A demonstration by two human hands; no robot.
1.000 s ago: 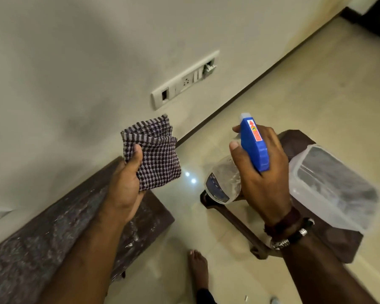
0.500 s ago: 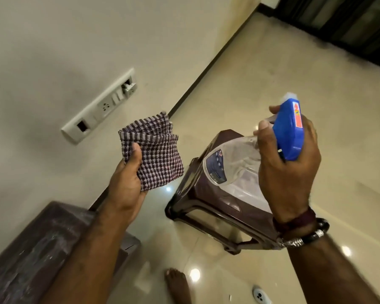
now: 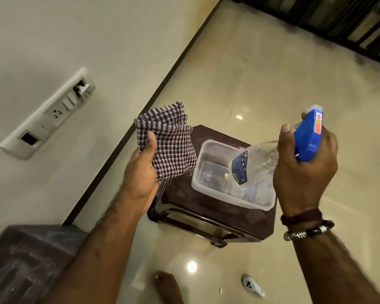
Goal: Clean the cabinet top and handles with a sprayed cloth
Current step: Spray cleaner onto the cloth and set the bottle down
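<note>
The checked cloth (image 3: 167, 148) sat at the centre of the frame, folded into a thick pad and held up off every surface. The left hand (image 3: 142, 172) pinched its lower left edge, thumb pressed across the front face and the fingers hidden behind. Judged reason: holding it by one edge left most of the face bare to take spray.

The spray bottle (image 3: 272, 156) was at centre right, tilted, its blue trigger head (image 3: 308, 137) uppermost and its clear body slanting down toward the cloth. The right hand (image 3: 305, 170) was wrapped around the neck and head, fingers curled; whether a finger lay on the trigger could not be told. The nozzle did not appear aimed at the cloth, so the bottle looked carried rather than firing. No mist was visible.

Below both hands stood a dark brown stool (image 3: 206, 207) on the tiled floor, carrying a clear plastic tub (image 3: 206, 183). Judged: a likely place to park the bottle, freeing the right hand.

The dark cabinet top (image 3: 29, 257) lay in the lower left corner, streaked pale, well apart from the cloth. No handles were visible. Wiping had not begun in this view.

A switch plate (image 3: 48, 113) sat on the wall at upper left; a bare foot (image 3: 167, 286) showed at the bottom edge.
</note>
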